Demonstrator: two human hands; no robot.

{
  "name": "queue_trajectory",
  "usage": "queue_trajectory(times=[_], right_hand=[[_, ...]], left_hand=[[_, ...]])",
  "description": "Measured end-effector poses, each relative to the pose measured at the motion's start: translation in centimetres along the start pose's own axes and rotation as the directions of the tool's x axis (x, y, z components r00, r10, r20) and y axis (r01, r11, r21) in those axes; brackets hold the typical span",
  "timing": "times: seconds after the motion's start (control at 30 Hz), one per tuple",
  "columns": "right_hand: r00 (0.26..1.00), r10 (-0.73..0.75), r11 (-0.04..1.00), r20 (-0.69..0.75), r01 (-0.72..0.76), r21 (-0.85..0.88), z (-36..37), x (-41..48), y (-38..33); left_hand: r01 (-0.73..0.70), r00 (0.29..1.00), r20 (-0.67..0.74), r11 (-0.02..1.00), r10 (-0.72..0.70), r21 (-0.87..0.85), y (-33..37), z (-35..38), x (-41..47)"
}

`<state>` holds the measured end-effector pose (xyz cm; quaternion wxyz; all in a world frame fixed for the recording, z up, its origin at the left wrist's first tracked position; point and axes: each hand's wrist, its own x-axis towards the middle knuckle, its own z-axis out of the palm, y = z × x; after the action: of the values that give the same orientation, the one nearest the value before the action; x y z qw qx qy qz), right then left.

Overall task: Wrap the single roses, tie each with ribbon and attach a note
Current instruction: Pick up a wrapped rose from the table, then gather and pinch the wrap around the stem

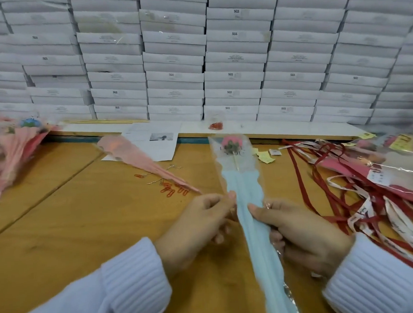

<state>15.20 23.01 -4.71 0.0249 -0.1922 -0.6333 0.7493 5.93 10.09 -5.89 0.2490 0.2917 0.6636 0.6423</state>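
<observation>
At the far left edge, a blurred heap of pink wrapped bouquets lies on the wooden surface. To its right a single pink cone wrap lies slanted, its narrow end pointing toward the left hand. Beside that narrow end, a few red paper clips are scattered. Behind the cone, a printed sheet lies at the back edge of the surface.

The left hand, in a white ribbed sleeve, has its fingers curled and pinches the left edge of the pale blue wrapper between thumb and fingertips. This wrapper runs straight up the middle of the view. The pink rose sits at its far end under clear film, head pointing away from the person. The right hand grips the wrapper's right edge, thumb pressed on the blue paper and fingers curled under the clear film.

Right of the rose lie small yellow notes. Farther right, a tangle of dark red and printed white ribbons spreads across the surface, with blurred wrapped roses lying over it. Stacked white boxes fill the whole background.
</observation>
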Motion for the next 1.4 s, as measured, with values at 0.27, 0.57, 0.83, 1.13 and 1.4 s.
queue_trajectory(times=[0.27,0.57,0.83,1.13,1.4], right_hand=[[0.994,-0.088,0.957,-0.059,0.068,-0.282,0.1,-0.2,0.0],[0.995,-0.045,0.997,-0.084,0.041,-0.059,-0.3,0.2,0.0],[0.993,-0.027,1.000,-0.117,0.026,-0.006,-0.8,0.5,0.0],[0.991,0.136,0.983,-0.013,-0.133,0.130,-1.1,0.5,-0.1],[0.995,0.099,0.985,0.011,-0.099,0.143,-0.8,-0.2,0.2]], left_hand=[[0.038,0.998,-0.040,0.995,-0.041,-0.087,-1.7,0.0,0.1],[0.077,0.997,0.005,0.982,-0.078,-0.171,-1.9,-0.1,0.1],[0.239,0.970,0.156,0.858,-0.187,-0.456,-1.3,0.4,-0.3],[0.216,0.976,0.085,0.894,-0.198,-0.392,-1.3,0.6,-0.7],[0.213,0.972,-0.018,0.918,-0.232,-0.333,-1.3,0.8,-0.9]])
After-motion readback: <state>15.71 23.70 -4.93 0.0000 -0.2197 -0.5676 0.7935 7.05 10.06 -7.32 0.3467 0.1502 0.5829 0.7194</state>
